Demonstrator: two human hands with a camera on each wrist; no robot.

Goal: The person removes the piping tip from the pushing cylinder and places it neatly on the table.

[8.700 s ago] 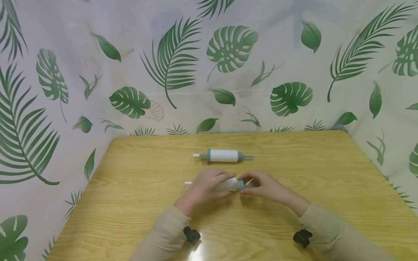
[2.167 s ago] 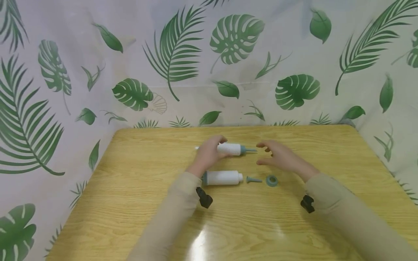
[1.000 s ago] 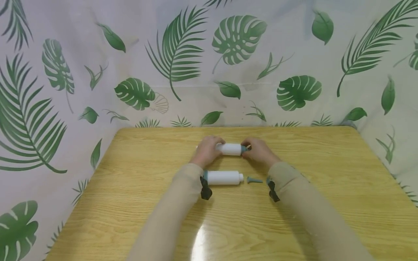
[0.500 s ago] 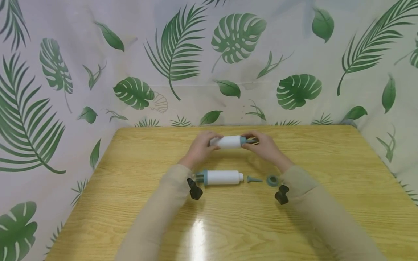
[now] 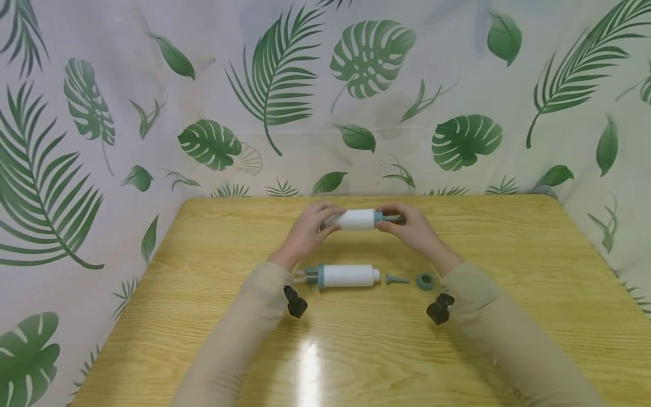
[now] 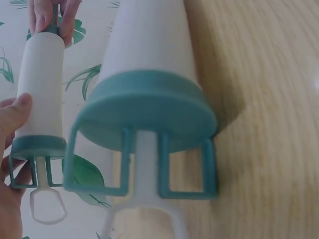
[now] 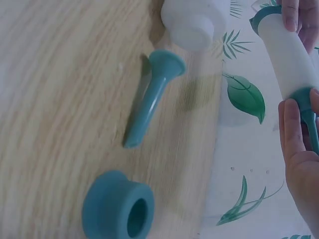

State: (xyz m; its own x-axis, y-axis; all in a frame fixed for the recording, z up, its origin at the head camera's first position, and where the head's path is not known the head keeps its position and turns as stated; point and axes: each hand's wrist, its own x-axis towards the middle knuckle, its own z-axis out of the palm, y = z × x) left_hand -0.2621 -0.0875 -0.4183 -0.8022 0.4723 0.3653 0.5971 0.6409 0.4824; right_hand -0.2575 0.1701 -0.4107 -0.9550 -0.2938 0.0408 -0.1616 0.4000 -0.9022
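A white plastic syringe with a teal collar and tip is held level over the far part of the table. My left hand grips its barrel near the collar; the looped white plunger handle sticks out below in the left wrist view. My right hand pinches the teal cap at the tip end, and the thin nozzle runs past its fingers. A second syringe lies in front, its white neck bare. Right of it lie a loose teal nozzle and a teal ring cap.
The wood-grain table reaches back to a leaf-printed cloth at its far edge. The loose parts lie in a row between both forearms, close to the black wrist cameras.
The front syringe's cap and nozzle came off and were laid beside it. Both hands then moved to the far syringe and raised it off the table; it has shifted little in the last half second.
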